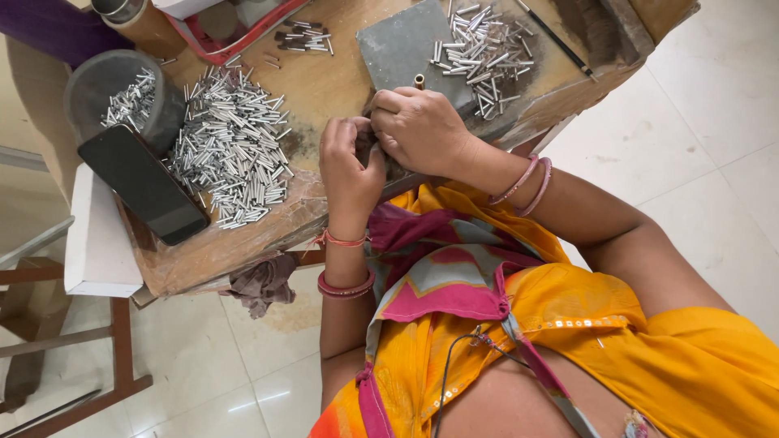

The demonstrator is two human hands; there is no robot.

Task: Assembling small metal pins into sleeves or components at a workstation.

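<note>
A worn wooden tabletop [341, 81] is carrying everything, its near edge running just under the two grips where they are meeting. Directly beyond the grips a grey flat slab [406, 45] is lying, with one small brass tube [419, 80] standing upright on it and a heap of silver tubes [483, 40] spreading over its far side. Left of the grips a larger pile of silver tubes [235, 142] is lying, and further left a black phone [142, 182] is resting beside a round grey container [122, 93] holding more tubes. A few dark tubes [304, 36] are lying well beyond the grips.
</note>
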